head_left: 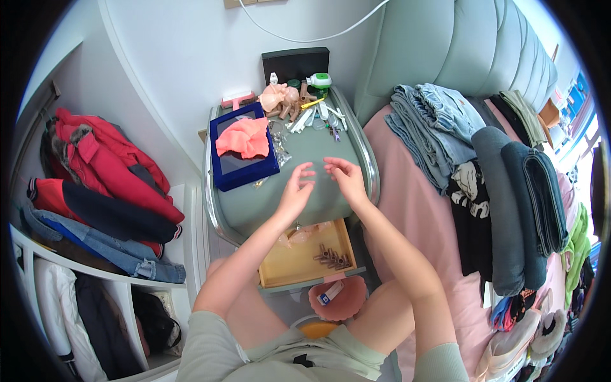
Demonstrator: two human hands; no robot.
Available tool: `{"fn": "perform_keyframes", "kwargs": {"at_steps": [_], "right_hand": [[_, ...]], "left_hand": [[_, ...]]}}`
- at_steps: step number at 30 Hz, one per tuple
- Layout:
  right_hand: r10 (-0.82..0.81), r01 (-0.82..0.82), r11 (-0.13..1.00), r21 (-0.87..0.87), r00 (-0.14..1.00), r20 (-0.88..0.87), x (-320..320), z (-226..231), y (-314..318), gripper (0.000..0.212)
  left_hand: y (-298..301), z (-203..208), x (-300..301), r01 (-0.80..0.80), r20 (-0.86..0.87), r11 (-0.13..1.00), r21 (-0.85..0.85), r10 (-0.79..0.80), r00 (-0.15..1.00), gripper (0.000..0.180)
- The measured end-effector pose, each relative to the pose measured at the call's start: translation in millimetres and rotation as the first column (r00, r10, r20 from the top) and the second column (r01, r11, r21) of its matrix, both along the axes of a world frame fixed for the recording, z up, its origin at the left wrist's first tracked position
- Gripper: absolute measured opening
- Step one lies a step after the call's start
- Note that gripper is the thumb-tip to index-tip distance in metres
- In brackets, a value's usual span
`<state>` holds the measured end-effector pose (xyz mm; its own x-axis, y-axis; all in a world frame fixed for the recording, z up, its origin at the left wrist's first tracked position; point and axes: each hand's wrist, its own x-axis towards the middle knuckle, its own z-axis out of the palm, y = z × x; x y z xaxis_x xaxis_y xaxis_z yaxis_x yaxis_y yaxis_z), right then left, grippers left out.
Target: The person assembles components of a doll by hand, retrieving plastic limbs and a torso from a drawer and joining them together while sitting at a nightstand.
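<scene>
- Over the front half of a rounded green nightstand [251, 207], both hands hang close together, fingertips turned toward each other with a gap between.
- The left hand [296, 188] is loosely open: fingers lightly bent and pointing right, thumb held apart below them.
- The right hand [347, 179] is loosely open too, its fingers curving left.
- Both forearms slant up and inward from elbows spread above the thighs, so the wrists draw together.
- Just left of the left hand sits a blue box [245, 179], a crumpled coral cloth [242, 138] lying across it and small clear packets [280, 149] along its right side.
- Beyond the fingertips, a stretch of green tabletop runs back to scattered white pieces [312, 119] and a yellow stick [312, 103].
- Silvery trim [374, 175] curves round the nightstand's edge; a strip of top separates it from the right hand, and the pink bed [398, 184] stands close outside it.
- Below the wrists an open drawer [286, 267] juts out, brown pieces [332, 257] in it; a pink scalloped bowl [353, 298] sits nearer the person, between the thighs.
</scene>
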<state>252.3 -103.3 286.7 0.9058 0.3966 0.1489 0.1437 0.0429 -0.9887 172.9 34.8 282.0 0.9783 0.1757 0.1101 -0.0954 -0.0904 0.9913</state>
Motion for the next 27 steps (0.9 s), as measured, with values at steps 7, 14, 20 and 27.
{"fn": "perform_keyframes", "kwargs": {"at_steps": [7, 14, 20, 27], "right_hand": [[0.024, -0.015, 0.996, -0.089, 0.994, 0.105, 53, 3, 35, 0.029], [-0.013, 0.123, 0.948, -0.295, 0.937, 0.349, 103, 19, 75, 0.032], [0.032, 0.372, 0.803, -0.465, 0.753, 0.657, 128, 32, 100, 0.025], [0.109, 0.473, 0.71, -0.522, 0.658, 0.745, 153, 31, 120, 0.025]], "left_hand": [[12, 1, 36, -0.114, -0.013, 0.978, -0.174, 0.113, 0.993, 0.049], [12, -4, 86, -0.298, -0.001, 0.901, -0.315, 0.313, 0.95, 0.056], [11, -14, 125, -0.436, -0.024, 0.841, -0.32, 0.453, 0.891, 0.058], [14, -16, 154, -0.59, 0.059, 0.8, -0.106, 0.598, 0.8, 0.061]]}}
